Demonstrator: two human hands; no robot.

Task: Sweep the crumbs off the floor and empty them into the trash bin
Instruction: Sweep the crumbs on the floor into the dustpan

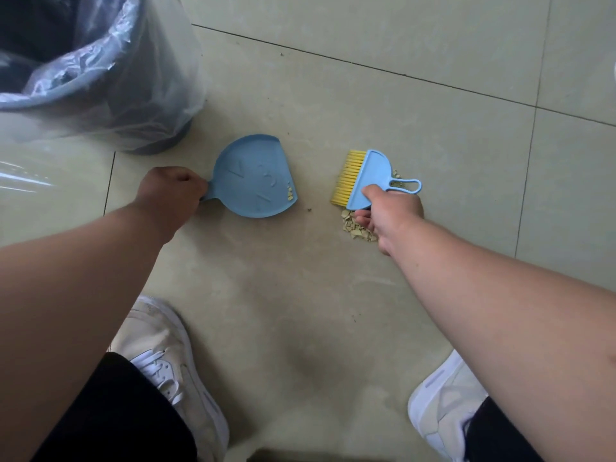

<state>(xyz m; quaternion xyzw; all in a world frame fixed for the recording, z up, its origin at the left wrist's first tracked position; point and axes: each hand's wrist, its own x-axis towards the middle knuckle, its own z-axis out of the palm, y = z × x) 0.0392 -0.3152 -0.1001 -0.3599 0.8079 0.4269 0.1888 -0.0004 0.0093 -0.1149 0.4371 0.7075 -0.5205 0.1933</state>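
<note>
Two hands grip: left hand (170,188) the "3"-embossed dustpan (255,178), right hand (390,211) the brush (363,178).

Tiled indoor floor, probably a home.
Glossy beige floor tiles (366,78) with dark grout, and a trash bin (100,78) lined with a clear bag.
</note>
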